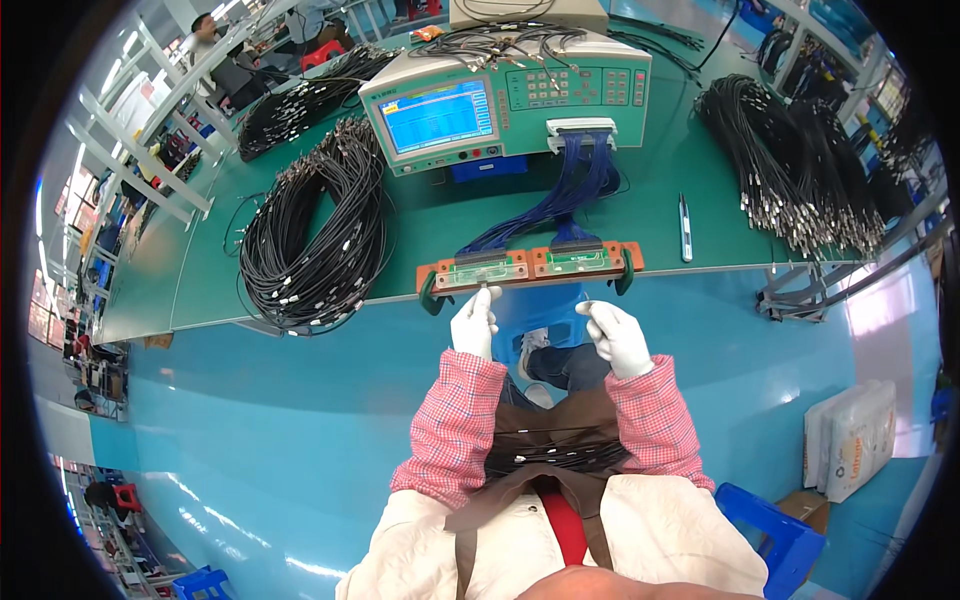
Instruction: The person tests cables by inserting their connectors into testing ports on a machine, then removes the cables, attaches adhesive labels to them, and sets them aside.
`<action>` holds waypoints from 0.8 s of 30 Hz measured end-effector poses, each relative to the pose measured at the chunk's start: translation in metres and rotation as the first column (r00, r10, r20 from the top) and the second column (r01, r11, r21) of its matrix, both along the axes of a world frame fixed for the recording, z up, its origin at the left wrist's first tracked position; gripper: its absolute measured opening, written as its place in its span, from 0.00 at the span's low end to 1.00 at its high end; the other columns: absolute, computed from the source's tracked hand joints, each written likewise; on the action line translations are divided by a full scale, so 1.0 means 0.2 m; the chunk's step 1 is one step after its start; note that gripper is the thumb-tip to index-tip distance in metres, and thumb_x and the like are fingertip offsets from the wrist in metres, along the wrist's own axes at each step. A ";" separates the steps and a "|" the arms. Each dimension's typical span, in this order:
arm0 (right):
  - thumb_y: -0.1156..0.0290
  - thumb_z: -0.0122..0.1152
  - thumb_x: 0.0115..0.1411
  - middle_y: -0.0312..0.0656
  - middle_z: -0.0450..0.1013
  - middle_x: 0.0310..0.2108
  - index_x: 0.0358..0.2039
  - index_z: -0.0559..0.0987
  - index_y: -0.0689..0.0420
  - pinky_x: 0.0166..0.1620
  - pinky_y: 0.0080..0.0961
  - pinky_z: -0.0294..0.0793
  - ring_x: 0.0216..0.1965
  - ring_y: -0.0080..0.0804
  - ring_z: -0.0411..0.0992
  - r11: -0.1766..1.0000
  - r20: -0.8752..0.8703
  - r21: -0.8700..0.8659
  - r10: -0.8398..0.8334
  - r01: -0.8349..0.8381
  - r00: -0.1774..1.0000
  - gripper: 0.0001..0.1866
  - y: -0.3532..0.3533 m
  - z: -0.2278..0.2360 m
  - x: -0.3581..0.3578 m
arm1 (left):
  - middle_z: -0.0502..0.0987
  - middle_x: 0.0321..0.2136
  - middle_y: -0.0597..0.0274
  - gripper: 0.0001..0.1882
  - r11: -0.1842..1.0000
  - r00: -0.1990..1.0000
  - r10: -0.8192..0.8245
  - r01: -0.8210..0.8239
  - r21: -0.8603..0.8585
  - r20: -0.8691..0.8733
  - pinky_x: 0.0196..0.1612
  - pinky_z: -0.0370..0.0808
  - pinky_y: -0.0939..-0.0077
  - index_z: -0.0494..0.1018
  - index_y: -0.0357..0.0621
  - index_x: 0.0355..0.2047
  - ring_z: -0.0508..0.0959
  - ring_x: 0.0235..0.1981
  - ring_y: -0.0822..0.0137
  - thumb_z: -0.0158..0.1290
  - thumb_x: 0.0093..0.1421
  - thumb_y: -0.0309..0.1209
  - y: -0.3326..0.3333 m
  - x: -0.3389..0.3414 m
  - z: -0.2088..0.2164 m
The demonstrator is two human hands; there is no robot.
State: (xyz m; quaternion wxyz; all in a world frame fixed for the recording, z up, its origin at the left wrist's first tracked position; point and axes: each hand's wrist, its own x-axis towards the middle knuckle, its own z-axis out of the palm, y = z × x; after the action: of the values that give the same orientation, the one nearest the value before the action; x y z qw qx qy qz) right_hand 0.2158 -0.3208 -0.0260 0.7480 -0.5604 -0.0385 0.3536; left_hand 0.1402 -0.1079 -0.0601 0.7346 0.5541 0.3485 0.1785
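Observation:
My left hand (474,326), in a white glove, is closed in a pinch at the front edge of an orange test fixture (530,268) with green circuit boards. A small dark piece shows between its fingertips and the left board; its kind is too small to make out. My right hand (618,340), also gloved, pinches something tiny and dark just in front of the fixture's right half. Across my lap lies a bunch of thin black cables (555,455) with light-coloured ends. Blue ribbon-like wiring (545,210) joins the fixture to a tester (510,100) with a lit blue screen.
A big coil of black cables (315,230) lies at the left table edge, another bundle (795,170) at the right. A pen-like tool (685,230) rests on the green table (655,200). Dark green clamps (430,292) grip the fixture's ends. Blue stools (775,540) and white sacks (850,440) stand on the floor.

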 end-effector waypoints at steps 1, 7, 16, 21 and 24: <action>0.64 0.49 0.61 0.28 0.64 0.18 0.36 0.76 0.62 0.17 0.09 0.51 0.15 0.09 0.55 1.000 0.002 -0.001 -0.006 0.006 1.000 0.14 0.00 -0.02 0.01 | 0.70 0.22 0.71 0.17 1.000 1.000 0.012 -0.012 0.005 -0.014 0.23 0.62 0.87 0.74 0.37 0.40 0.62 0.20 0.81 0.46 0.61 0.38 0.00 0.01 -0.01; 0.65 0.50 0.60 0.29 0.62 0.19 0.36 0.75 0.63 0.17 0.09 0.51 0.14 0.12 0.53 0.995 -0.108 0.092 0.056 -0.046 0.993 0.13 0.00 -0.04 0.08 | 0.76 0.39 0.65 0.15 1.000 1.000 0.027 -0.027 0.012 -0.002 0.30 0.68 0.86 0.74 0.41 0.40 0.73 0.37 0.74 0.46 0.61 0.38 -0.01 0.00 -0.01; 0.67 0.58 0.53 0.30 0.66 0.19 0.27 0.78 0.62 0.22 0.10 0.59 0.17 0.13 0.60 0.984 0.056 -0.082 -0.153 0.158 0.987 0.10 0.06 -0.08 0.06 | 0.77 0.34 0.62 0.14 0.999 0.999 0.047 -0.047 0.004 -0.007 0.27 0.70 0.85 0.74 0.38 0.37 0.75 0.32 0.73 0.46 0.61 0.36 0.00 0.04 0.03; 0.69 0.62 0.48 0.30 0.66 0.18 0.25 0.78 0.61 0.20 0.11 0.59 0.16 0.13 0.60 0.917 0.071 -0.047 -0.392 0.396 0.917 0.08 0.20 -0.11 0.03 | 0.75 0.26 0.63 0.13 0.977 0.984 0.178 -0.178 -0.114 -0.009 0.19 0.66 0.90 0.74 0.35 0.33 0.66 0.15 0.80 0.48 0.60 0.35 0.01 0.08 0.05; 0.71 0.62 0.47 0.31 0.66 0.16 0.23 0.77 0.61 0.20 0.12 0.59 0.15 0.14 0.59 0.890 0.008 -0.048 -0.453 0.453 0.891 0.07 0.26 -0.09 0.03 | 0.76 0.32 0.62 0.15 0.987 0.999 -0.007 0.001 -0.162 -0.039 0.22 0.69 0.87 0.73 0.38 0.37 0.68 0.20 0.81 0.47 0.60 0.38 0.09 0.00 0.05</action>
State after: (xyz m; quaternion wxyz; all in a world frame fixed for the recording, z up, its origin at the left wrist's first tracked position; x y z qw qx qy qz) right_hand 0.2222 -0.2682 -0.0434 0.7961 -0.5712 0.1030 0.1713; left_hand 0.1411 -0.0905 -0.0500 0.7706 0.4968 0.3750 0.1372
